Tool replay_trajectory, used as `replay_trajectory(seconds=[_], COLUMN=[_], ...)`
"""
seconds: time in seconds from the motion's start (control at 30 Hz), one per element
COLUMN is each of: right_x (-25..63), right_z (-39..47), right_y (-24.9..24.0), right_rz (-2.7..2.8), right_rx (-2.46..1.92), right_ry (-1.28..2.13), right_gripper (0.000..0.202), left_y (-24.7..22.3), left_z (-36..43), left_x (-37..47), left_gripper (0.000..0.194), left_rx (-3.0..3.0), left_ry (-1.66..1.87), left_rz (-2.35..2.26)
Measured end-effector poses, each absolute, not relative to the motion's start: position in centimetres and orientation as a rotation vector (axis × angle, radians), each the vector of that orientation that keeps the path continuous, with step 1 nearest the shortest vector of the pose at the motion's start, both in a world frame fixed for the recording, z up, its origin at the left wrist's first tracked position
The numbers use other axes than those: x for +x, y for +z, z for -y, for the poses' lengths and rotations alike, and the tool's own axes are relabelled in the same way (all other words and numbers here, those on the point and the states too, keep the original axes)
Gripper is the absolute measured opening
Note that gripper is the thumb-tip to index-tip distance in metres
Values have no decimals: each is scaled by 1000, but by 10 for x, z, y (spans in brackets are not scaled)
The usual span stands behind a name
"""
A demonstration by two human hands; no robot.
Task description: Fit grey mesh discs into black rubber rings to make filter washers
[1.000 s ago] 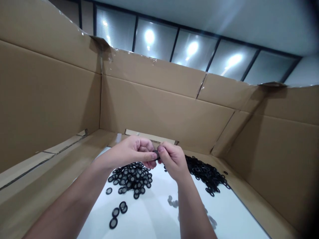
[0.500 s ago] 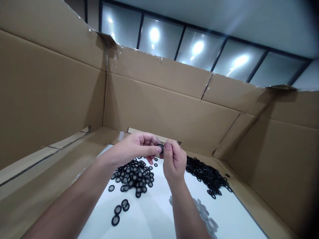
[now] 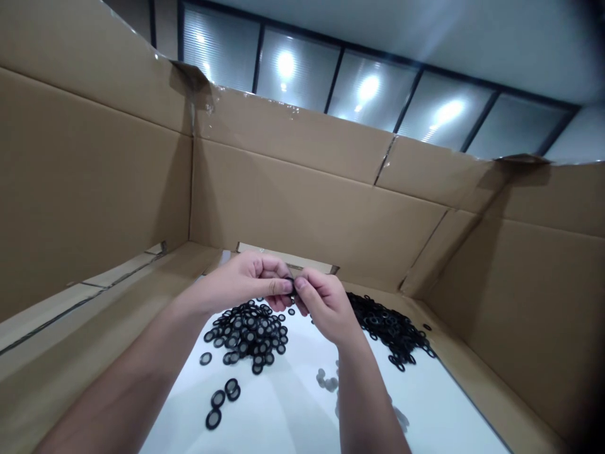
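My left hand (image 3: 265, 281) and my right hand (image 3: 326, 301) meet above the white surface, fingertips close together. Between them both pinch a small black ring (image 3: 290, 285), mostly covered by the fingers. Below my left hand lies a heap of black rings with grey centres (image 3: 250, 334), and a few similar ones (image 3: 218, 398) rest nearer the front. To the right of my right hand is a pile of open black rings (image 3: 392, 328). Thin grey discs (image 3: 327, 380) lie by my right forearm, which partly hides them.
Tall cardboard walls (image 3: 293, 189) surround the white surface (image 3: 283, 410) at the left, back and right. A cardboard strip (image 3: 307, 263) stands at the back behind my hands. One loose black ring (image 3: 427, 327) lies on cardboard at the right.
My right hand has turned and its forearm has swung, uncovering some grey discs on its left. Its fingers are nearer my left fingertips. The view has shifted slightly.
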State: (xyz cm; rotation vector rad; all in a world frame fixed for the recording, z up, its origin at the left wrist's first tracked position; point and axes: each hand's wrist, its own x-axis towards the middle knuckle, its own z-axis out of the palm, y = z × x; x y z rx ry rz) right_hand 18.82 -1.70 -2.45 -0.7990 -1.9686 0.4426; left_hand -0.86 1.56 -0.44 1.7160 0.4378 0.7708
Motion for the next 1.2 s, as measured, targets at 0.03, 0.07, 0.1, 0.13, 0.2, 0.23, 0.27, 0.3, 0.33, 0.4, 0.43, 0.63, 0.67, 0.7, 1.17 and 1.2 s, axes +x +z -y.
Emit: replay_trajectory(seconds=[0.03, 0.07, 0.1, 0.13, 0.2, 0.23, 0.27, 0.3, 0.33, 0.4, 0.43, 0.63, 0.67, 0.7, 1.17, 1.2], right_x=[189, 190, 191, 191, 190, 190, 188, 186, 184, 179, 177, 171, 171, 172, 181, 180], right_z=[18, 19, 21, 22, 23, 23, 22, 21, 20, 17, 16, 22, 23, 24, 26, 25], right_y=[-24, -23, -22, -21, -21, -22, -24, -26, -29, -35, -38, -32, -30, -27, -21, -22], right_rz=[1990, 2007, 2017, 2024, 2027, 2020, 2004, 1981, 1952, 1898, 1882, 1989, 2026, 2055, 2116, 2102], right_rx=[-792, -785, -782, -778, -768, -753, -728, -692, -653, -584, -559, -671, -701, -724, -806, -776], right_ry=[432, 421, 413, 412, 442, 474, 515, 559, 601, 669, 688, 500, 465, 438, 346, 382], right_gripper=[39, 38, 38, 37, 38, 38, 38, 38, 37, 37, 36, 35, 35, 35, 39, 39], left_y=[-4, -4, -3, -3, -2, -2, -2, -2, -2, -2, -2, 3, 4, 4, 3, 3], left_z=[-15, -15, -14, -14, -13, -13, -13, -13, -13, -13, -13, -14, -14, -14, -13, -13], left_x=[-9, -9, -9, -9, -11, -12, -13, -14, -15, -19, -21, -32, -33, -34, -26, -26], left_gripper=[19, 19, 20, 20, 21, 21, 21, 21, 21, 20, 20, 20, 20, 20, 19, 20], left_rx=[1714, 1714, 1715, 1716, 1719, 1721, 1719, 1711, 1700, 1677, 1671, 1807, 1859, 1909, 1947, 1925], left_ry=[762, 756, 750, 741, 708, 686, 664, 640, 616, 570, 550, 540, 559, 584, 687, 680], left_rz=[-446, -458, -467, -470, -451, -431, -407, -384, -367, -343, -337, -432, -462, -490, -492, -468])
